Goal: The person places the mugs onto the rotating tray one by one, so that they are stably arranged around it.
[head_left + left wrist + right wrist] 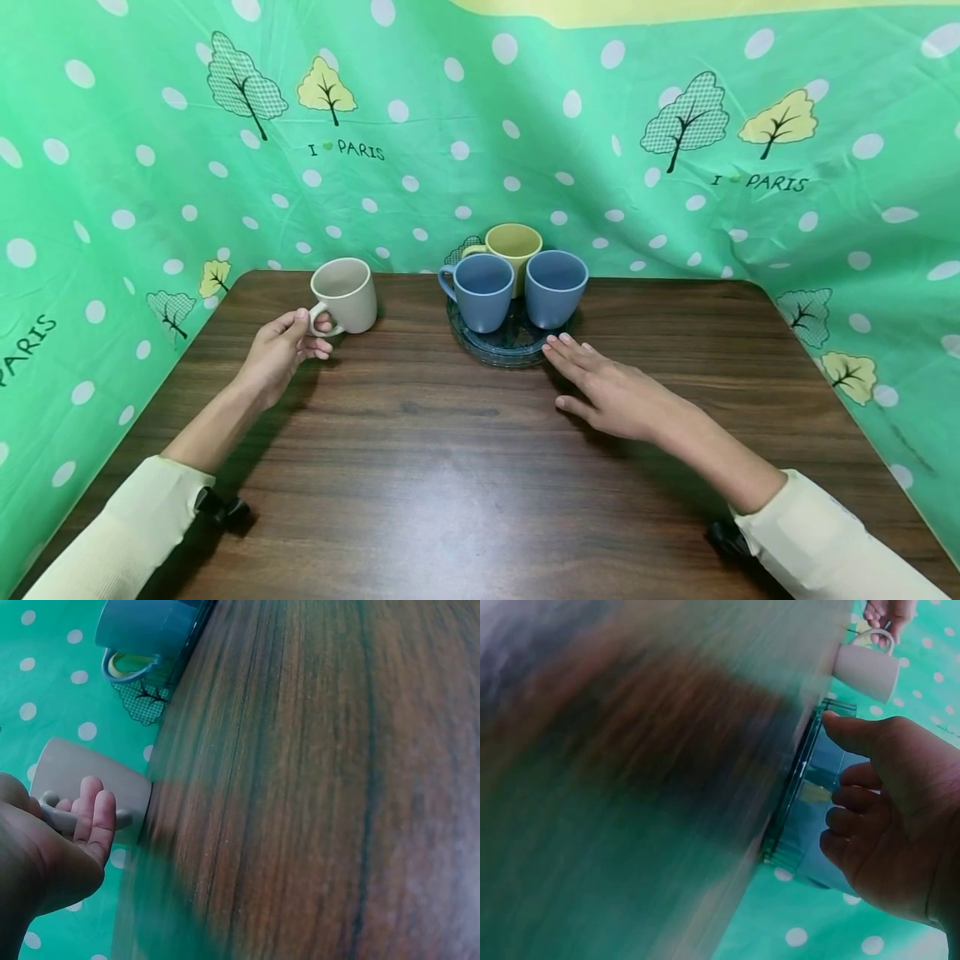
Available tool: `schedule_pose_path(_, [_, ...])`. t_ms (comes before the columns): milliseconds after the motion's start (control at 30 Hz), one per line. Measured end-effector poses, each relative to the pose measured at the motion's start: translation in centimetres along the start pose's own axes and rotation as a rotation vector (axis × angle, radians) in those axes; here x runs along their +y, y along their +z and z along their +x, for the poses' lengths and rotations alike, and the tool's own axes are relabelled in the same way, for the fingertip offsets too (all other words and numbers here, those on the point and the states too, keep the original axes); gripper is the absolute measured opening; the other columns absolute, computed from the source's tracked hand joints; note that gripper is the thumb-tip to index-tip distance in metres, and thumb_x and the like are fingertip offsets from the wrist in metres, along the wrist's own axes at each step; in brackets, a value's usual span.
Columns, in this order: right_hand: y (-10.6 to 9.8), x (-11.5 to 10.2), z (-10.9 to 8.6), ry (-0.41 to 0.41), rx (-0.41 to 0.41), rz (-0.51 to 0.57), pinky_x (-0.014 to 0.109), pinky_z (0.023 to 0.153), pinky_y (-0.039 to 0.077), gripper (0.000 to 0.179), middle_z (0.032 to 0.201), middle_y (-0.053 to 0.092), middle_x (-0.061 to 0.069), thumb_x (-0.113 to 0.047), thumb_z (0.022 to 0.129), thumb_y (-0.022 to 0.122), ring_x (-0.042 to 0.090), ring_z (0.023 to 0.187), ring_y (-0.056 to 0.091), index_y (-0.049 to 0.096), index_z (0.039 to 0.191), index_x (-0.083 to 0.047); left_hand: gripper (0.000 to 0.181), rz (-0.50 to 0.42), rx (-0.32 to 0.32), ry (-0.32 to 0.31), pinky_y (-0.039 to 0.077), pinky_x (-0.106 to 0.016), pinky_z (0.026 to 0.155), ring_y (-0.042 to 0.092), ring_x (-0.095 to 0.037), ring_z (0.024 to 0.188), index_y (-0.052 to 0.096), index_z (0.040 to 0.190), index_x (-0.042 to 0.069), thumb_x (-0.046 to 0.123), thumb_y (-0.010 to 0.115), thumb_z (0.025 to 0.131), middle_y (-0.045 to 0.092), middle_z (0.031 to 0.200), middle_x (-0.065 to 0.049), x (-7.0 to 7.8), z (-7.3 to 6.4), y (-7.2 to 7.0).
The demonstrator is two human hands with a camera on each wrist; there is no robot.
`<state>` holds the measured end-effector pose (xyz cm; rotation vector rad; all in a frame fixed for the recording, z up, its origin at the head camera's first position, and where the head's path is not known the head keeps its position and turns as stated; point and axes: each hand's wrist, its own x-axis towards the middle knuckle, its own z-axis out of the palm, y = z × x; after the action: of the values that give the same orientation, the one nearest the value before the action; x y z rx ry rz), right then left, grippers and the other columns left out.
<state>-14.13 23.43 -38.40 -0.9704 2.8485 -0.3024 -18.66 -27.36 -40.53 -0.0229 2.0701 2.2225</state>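
Observation:
My left hand (279, 354) holds the handle of a beige mug (352, 296) at the table's back left, thumb on top and a finger through the loop. The mug stands upright on the wood. In the left wrist view, the beige mug (82, 776) is partly covered by my fingers. My right hand (611, 392) reaches with extended fingers to the front right rim of a dark glass tray (502, 354); whether the fingertips touch it, I cannot tell. Two blue mugs, one left (483, 300) and one right (555, 296), and a yellow mug (517, 237) stand upright on the tray.
The brown wooden table (450, 467) ends at the back against a green polka-dot cloth (420, 125) printed with trees. The tray lies near this back edge, right of the beige mug. Black straps with small devices (225, 510) sit at both cuffs.

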Motion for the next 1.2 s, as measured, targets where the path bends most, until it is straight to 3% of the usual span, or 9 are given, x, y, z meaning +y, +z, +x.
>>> schedule_pose_path(200, [0.0,0.5,0.0,0.025,-0.005,0.007,0.064,0.138,0.033,0.076,0.186,0.029,0.022,-0.030,0.114,0.069,0.043,0.173,0.028,0.034,0.176,-0.003,0.039,0.016,0.002,0.014,0.064,-0.023,0.084,0.074,-0.008,0.085,0.064,0.133,0.002,0.036,0.048,0.121,0.077,0.109,0.006,0.0,0.0,0.1])
schedule_pose_path(533, [0.0,1.4,0.0,0.048,-0.014,0.022,0.066,0.138,0.033,0.077,0.187,0.025,0.022,-0.030,0.115,0.068,0.044,0.173,0.027,0.031,0.177,-0.004,0.042,0.022,-0.018,0.020,0.065,-0.023,0.084,0.073,-0.010,0.086,0.061,0.136,-0.001,0.037,0.052,0.119,0.078,0.111,0.005,0.0,0.2,0.0])
schedule_pose_path(933, [-0.3,1.8,0.0,0.039,-0.004,0.044,0.070,0.134,0.037,0.076,0.186,0.028,0.023,-0.031,0.115,0.068,0.048,0.171,0.030,0.033,0.177,-0.005,0.046,0.014,-0.082,-0.009,0.065,-0.024,0.088,0.074,-0.010,0.089,0.062,0.140,0.000,0.039,0.048,0.121,0.079,0.118,0.004,0.1,0.4,-0.2])
schedule_pose_path(1200, [-0.2,1.8,0.1,0.030,-0.001,0.047,0.070,0.133,0.039,0.075,0.185,0.029,0.022,-0.031,0.115,0.068,0.048,0.171,0.031,0.034,0.177,-0.006,0.041,-0.013,-0.115,-0.008,0.064,-0.024,0.083,0.073,-0.010,0.087,0.066,0.135,0.001,0.035,0.047,0.122,0.080,0.116,0.002,-0.1,0.6,-0.5])
